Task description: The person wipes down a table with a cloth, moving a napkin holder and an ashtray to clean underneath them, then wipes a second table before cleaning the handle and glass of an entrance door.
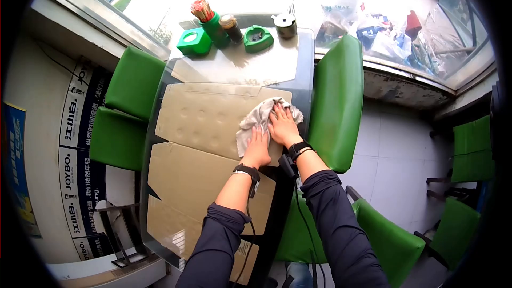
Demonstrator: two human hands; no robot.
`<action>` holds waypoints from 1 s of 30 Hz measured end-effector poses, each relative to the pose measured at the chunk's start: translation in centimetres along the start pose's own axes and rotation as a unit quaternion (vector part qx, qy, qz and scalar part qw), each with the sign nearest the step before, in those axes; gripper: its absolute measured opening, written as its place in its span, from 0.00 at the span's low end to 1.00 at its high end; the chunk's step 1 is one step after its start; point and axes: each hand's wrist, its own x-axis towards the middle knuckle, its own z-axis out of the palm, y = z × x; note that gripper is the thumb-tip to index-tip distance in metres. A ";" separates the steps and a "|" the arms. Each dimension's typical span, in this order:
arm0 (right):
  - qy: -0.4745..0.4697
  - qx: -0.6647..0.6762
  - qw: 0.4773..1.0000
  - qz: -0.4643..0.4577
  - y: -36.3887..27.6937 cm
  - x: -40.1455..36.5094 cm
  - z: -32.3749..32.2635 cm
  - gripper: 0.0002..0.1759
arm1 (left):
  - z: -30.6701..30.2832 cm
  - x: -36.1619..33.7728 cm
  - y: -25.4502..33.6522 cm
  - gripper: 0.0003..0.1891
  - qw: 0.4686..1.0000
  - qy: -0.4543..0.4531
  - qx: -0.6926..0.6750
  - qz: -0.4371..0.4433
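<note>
A crumpled pale grey cloth (pixel 261 113) lies on the right side of the table (pixel 184 112), whose clear top covers brown cardboard sheets. My left hand (pixel 257 150) rests on the cloth's near edge, palm down with its fingers stretched forward. Just right of it, my right hand (pixel 284 126) presses flat on the cloth, fingers spread and pointing away from me. Both palms face down, so the undersides of the fingers are hidden. Each wrist wears a dark strap, and black cables run down from them.
At the window end stand a green tissue box (pixel 193 41), a green chopstick holder (pixel 215 31), a brown jar (pixel 231 28), a green ashtray (pixel 258 39) and a metal pot (pixel 285 25). Green chairs flank the table, one (pixel 336 106) close by my right hand. Bagged items (pixel 384 34) sit beyond the window.
</note>
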 end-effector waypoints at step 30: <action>-0.112 -0.025 0.985 -0.130 -16.3 -36.4 8.1 0.26 | 18.3 -34.6 -4.8 0.37 0.997 -0.072 0.033 -0.018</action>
